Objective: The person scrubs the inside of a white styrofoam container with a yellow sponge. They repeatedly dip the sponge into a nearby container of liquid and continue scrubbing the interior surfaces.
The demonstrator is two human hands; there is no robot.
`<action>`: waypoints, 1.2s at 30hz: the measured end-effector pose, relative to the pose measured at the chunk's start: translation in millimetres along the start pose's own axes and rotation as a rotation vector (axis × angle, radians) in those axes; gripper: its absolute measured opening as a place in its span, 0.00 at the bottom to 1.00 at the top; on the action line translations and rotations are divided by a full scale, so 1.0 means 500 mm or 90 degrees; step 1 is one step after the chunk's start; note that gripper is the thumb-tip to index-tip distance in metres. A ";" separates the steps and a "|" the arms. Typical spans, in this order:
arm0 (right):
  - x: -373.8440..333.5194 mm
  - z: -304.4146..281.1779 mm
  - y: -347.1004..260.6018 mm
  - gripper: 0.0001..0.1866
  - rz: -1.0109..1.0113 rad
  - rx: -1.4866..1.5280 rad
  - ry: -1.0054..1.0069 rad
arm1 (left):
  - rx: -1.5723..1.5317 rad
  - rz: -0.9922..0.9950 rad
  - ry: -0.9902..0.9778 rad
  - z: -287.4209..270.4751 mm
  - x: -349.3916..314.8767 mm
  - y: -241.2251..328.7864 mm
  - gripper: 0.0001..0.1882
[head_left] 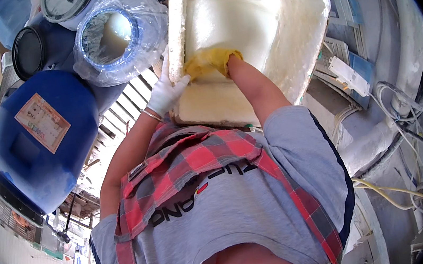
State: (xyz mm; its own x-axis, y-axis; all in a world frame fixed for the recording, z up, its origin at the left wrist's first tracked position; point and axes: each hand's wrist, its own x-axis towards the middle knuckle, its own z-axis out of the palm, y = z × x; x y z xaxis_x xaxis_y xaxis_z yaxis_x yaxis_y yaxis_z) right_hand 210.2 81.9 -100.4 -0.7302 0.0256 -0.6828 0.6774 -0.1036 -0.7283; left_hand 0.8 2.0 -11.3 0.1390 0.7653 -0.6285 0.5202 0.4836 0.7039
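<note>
Right hand, in a yellow glove, presses flat inside the white foam box; whether it grips anything cannot be told. Left hand, in a white glove, is closed around the box's near-left rim. The box is rough-edged, glossy inside, tilted before the chest. Its far edge is cut off. Beside it: one blue jerrycan, one plastic-wrapped bucket.

A slatted wooden surface carries a white foam-edged tub, a blue drum, and a plastic-wrapped bucket.
</note>
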 end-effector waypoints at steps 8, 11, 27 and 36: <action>-0.160 -0.061 0.125 0.15 0.261 -0.301 0.004 | -0.010 -0.047 0.003 0.002 -0.001 0.009 0.51; -0.198 -0.167 0.100 0.13 0.359 -0.445 0.055 | 0.027 -0.019 0.014 0.001 0.004 0.015 0.50; 0.061 0.083 0.117 0.09 0.399 -0.819 0.823 | -0.013 -0.005 -0.009 -0.006 0.004 0.015 0.48; -0.054 -0.165 0.115 0.17 0.243 -0.357 1.067 | -0.083 -0.009 -0.028 -0.006 -0.004 0.014 0.46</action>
State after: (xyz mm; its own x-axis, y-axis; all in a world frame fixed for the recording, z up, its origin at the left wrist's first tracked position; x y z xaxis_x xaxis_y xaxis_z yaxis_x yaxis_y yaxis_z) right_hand 276.2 157.0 -128.9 0.0710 0.9888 0.1312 0.9739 -0.0403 -0.2233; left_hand 1.7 4.8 -4.1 0.1698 0.7401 -0.6507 0.4090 0.5478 0.7298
